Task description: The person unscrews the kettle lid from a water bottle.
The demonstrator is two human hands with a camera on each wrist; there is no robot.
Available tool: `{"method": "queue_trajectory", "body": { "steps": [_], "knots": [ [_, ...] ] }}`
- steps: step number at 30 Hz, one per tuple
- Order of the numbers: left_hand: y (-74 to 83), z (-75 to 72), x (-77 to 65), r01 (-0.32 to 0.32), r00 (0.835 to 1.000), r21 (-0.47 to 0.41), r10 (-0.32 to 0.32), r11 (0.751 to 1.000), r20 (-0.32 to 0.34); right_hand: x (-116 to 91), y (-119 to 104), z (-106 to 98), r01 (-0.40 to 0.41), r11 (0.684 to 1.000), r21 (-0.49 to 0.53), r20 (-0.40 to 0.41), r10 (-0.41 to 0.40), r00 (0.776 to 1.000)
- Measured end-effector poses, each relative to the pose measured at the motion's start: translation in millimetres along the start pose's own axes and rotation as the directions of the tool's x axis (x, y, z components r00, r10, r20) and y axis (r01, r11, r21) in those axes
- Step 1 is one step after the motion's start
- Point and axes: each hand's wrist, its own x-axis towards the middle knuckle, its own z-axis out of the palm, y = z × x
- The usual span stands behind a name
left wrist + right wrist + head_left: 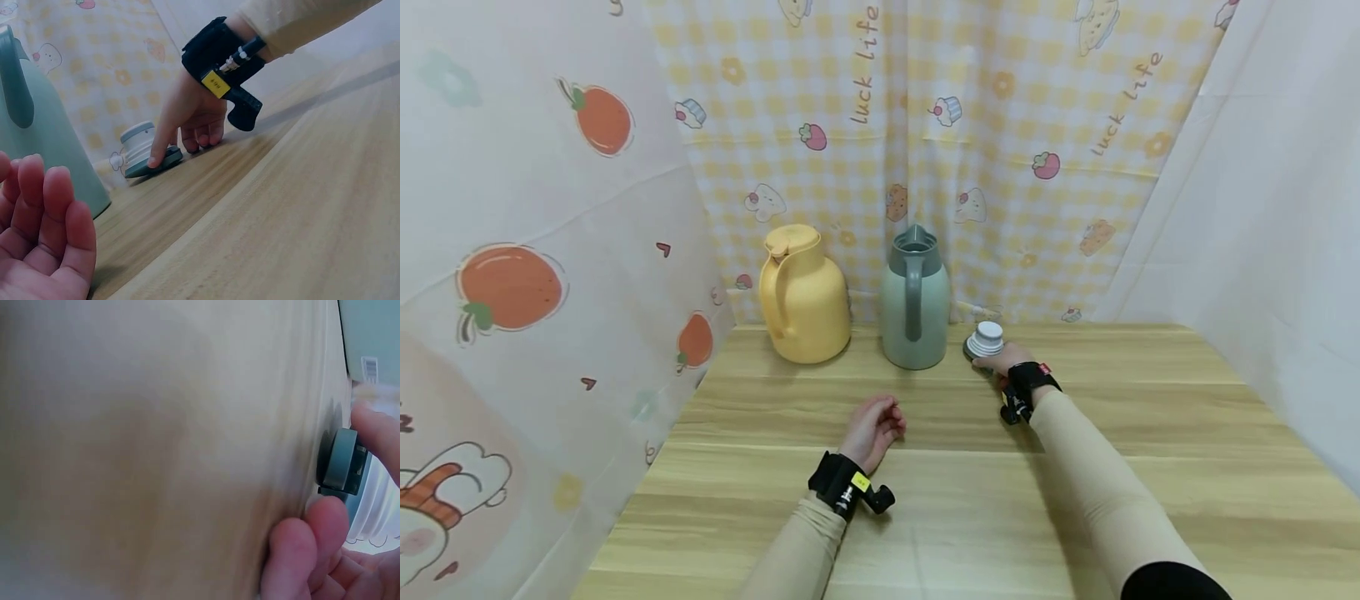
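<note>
A vacuum jug lid [988, 337], with a white ribbed stopper and a dark green rim, lies stopper up on the table. My right hand [1003, 357] holds it by the rim; in the right wrist view its thumb [379, 432] is on one side of the lid and curled fingers are below. Part of the grip is hidden behind the lid. Left of it stands a pale green vacuum jug [892, 317], its top uncovered and its handle facing me. Loosely curled and holding nothing, my left hand [871, 429] rests near the table in front of this jug.
A yellow vacuum jug [820, 308] with its lid on stands left of the green one. Behind both hangs a checked curtain [1000, 250] at the back edge of the wooden table [970, 517]. White cloths hang along both sides.
</note>
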Motion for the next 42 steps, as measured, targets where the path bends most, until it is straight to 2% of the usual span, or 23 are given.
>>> {"method": "queue_trajectory", "body": {
  "steps": [7, 12, 15, 17, 19, 20, 23, 26, 28, 29, 32, 33, 34, 35, 36, 38, 39, 41, 42],
  "knots": [
    [-3.3, 2.4, 1.2, 0.031, 1.000, -0.014, -0.031, 0.999, 0.005, 8, 7, -3, 0.002, 0.999, -0.036, -0.015, -0.002, 1.000],
    [-0.9, -0.8, 3.3, 0.012, 1.000, 0.003, -0.012, 1.000, 0.002, 1, 1, -7, -0.011, 0.999, 0.042, 0.049, 0.009, 0.999],
    [-3.1, 4.7, 1.6, 0.008, 1.000, 0.010, -0.009, 1.000, 0.020, -29, 0, -20, -0.058, 0.989, 0.138, 0.060, 0.050, 0.997],
    [-4.3, 5.5, 0.3, 0.004, 0.999, 0.013, -0.005, 1.000, 0.032, -51, 2, -23, -0.078, 0.962, 0.263, 0.054, 0.066, 0.996],
    [-4.7, 5.0, -1.0, -0.002, 0.999, 0.022, 0.001, 1.000, 0.039, -73, 7, -21, -0.079, 0.909, 0.408, 0.055, 0.062, 0.997],
    [-4.6, 4.2, -1.6, -0.006, 0.999, 0.030, 0.004, 1.000, 0.047, -82, 11, -19, -0.079, 0.874, 0.480, 0.050, 0.063, 0.997],
    [-3.6, 2.3, -2.6, -0.020, 0.998, 0.060, 0.016, 0.998, 0.055, -108, 23, -12, -0.068, 0.743, 0.666, 0.047, 0.049, 0.998],
    [-2.5, 2.7, -2.7, -0.040, 0.998, 0.099, 0.035, 0.994, 0.054, -127, 33, -5, -0.018, 0.629, 0.777, 0.004, 0.024, 1.000],
    [-1.1, 2.4, -2.2, -0.051, 0.998, 0.113, 0.046, 0.992, 0.046, -133, 38, 0, 0.024, 0.566, 0.824, -0.019, -0.015, 1.000],
    [-0.1, 1.3, -2.0, -0.055, 0.998, 0.121, 0.050, 0.991, 0.045, -134, 39, 3, 0.040, 0.543, 0.839, -0.030, -0.027, 0.999],
    [1.4, 0.6, -1.9, -0.053, 0.998, 0.123, 0.049, 0.991, 0.035, -134, 42, 6, 0.051, 0.503, 0.863, -0.038, -0.037, 0.999],
    [1.4, 0.5, -2.1, -0.048, 0.998, 0.118, 0.045, 0.992, 0.034, -133, 42, 6, 0.034, 0.479, 0.877, -0.015, -0.045, 0.999],
    [1.5, 0.5, -2.4, -0.049, 0.998, 0.119, 0.045, 0.992, 0.033, -131, 42, 6, 0.004, 0.437, 0.899, 0.020, -0.050, 0.999],
    [1.4, 0.4, -2.7, -0.050, 0.999, 0.119, 0.047, 0.992, 0.028, -128, 41, 5, -0.036, 0.385, 0.922, 0.067, -0.068, 0.995],
    [1.1, 0.5, -3.3, -0.052, 0.999, 0.116, 0.049, 0.992, 0.022, -125, 40, 5, -0.086, 0.321, 0.943, 0.119, -0.083, 0.989],
    [0.9, 1.0, -4.9, -0.061, 0.998, 0.121, 0.060, 0.991, 0.012, -116, 38, 5, -0.202, 0.203, 0.958, 0.231, -0.132, 0.964],
    [0.6, 1.5, -5.8, -0.064, 0.998, 0.121, 0.064, 0.991, 0.009, -111, 36, 5, -0.252, 0.160, 0.954, 0.276, -0.150, 0.949],
    [-0.1, 3.6, -8.3, -0.066, 0.998, 0.127, 0.066, 0.990, 0.006, -102, 34, 6, -0.323, 0.102, 0.941, 0.336, -0.168, 0.927],
    [-0.6, 4.9, -9.8, -0.065, 0.998, 0.129, 0.064, 0.990, 0.008, -98, 33, 6, -0.343, 0.095, 0.935, 0.355, -0.178, 0.918]
  ]
}}
